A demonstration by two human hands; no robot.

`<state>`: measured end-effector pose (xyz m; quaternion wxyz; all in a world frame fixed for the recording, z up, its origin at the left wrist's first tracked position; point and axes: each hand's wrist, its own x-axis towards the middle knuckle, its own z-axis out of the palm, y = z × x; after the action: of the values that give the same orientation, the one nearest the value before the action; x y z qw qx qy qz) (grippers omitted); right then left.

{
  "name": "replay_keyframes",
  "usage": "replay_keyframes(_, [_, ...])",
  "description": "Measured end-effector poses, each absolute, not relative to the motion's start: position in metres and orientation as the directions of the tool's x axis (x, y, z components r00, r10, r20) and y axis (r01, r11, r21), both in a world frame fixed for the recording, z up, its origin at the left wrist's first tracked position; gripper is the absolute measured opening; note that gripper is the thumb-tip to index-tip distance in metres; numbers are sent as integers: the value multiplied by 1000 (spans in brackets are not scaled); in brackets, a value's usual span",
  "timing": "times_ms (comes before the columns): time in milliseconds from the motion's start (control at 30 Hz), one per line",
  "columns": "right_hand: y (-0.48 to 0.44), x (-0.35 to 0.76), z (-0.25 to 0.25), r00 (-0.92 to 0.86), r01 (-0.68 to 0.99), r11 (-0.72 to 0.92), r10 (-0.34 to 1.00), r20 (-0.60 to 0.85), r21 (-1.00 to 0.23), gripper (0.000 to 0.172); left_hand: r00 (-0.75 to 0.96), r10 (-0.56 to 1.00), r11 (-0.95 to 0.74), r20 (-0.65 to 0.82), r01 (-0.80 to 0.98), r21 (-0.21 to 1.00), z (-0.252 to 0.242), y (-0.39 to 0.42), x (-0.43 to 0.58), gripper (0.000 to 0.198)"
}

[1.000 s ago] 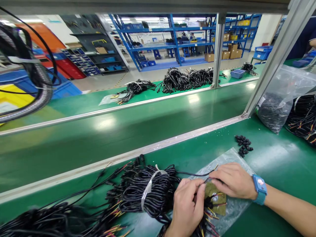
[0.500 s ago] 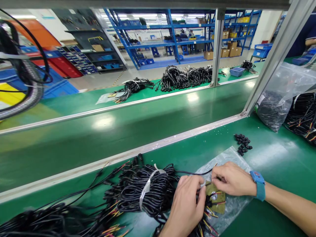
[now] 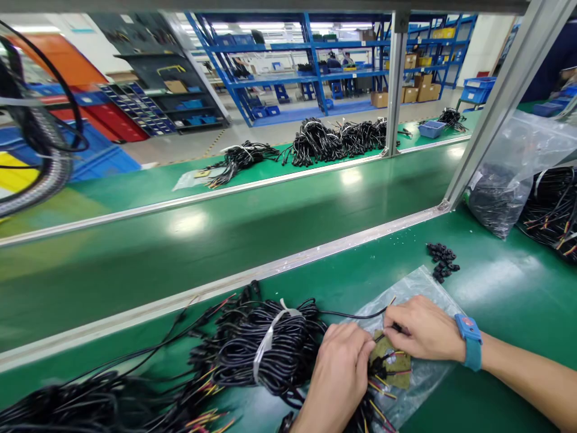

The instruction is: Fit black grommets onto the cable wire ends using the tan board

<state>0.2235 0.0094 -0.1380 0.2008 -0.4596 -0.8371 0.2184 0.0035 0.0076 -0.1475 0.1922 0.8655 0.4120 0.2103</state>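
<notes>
My left hand (image 3: 340,367) is closed, thumb pressed to the index finger, on a thin black cable (image 3: 380,338) that runs towards my right hand. My right hand (image 3: 421,329), with a blue wrist strap (image 3: 470,340), pinches a small dark piece at the cable; its exact shape is hidden by the fingers. Below the hands, cable ends with red and yellow wires lie over a brownish-yellow pad (image 3: 401,374) on a clear plastic bag (image 3: 428,391). A coiled black cable bundle (image 3: 256,346), tied with a white band, touches the left hand's side.
Small black parts (image 3: 443,261) lie in a pile beyond the bag. More loose cables (image 3: 90,403) spread at the lower left. A metal post (image 3: 489,108) and a filled plastic bag (image 3: 500,192) stand at right. A metal rail (image 3: 288,263) borders the green bench.
My left fingers have closed in slightly and now cover more of the cable. My right hand has shifted very slightly left, still pinching.
</notes>
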Motion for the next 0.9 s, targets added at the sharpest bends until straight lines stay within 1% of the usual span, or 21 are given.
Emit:
replay_keyframes(67, [9,224,-137,-504,691,488,854,128,-533,10,568,795,-594,212,659,462,-149,7,4,29])
replay_keyframes(167, [8,222,-139,-499,733,486,860,109,-477,10,563,793,-608,234,702,372,-152,7,6,31])
replay_keyframes(300, [8,221,-145,-503,765,497,858,101,-409,10,566,794,-608,224,741,283,-154,6,7,27])
replay_keyframes(433, [8,220,-151,-502,779,503,858,107,-376,9,571,794,-606,209,768,208,-154,6,9,29])
replay_keyframes(600, [8,218,-155,-485,791,493,866,121,-362,9,577,788,-607,213,786,119,-153,6,12,35])
replay_keyframes(733, [7,218,-154,-484,792,494,866,124,-357,10,573,794,-600,204,793,107,-154,5,13,36])
replay_keyframes(800, [7,219,-153,-481,795,490,868,122,-357,11,566,798,-596,208,792,133,-154,4,12,35])
replay_keyframes(900, [8,219,-152,-471,795,483,872,128,-367,10,543,806,-587,235,783,207,-154,3,11,31])
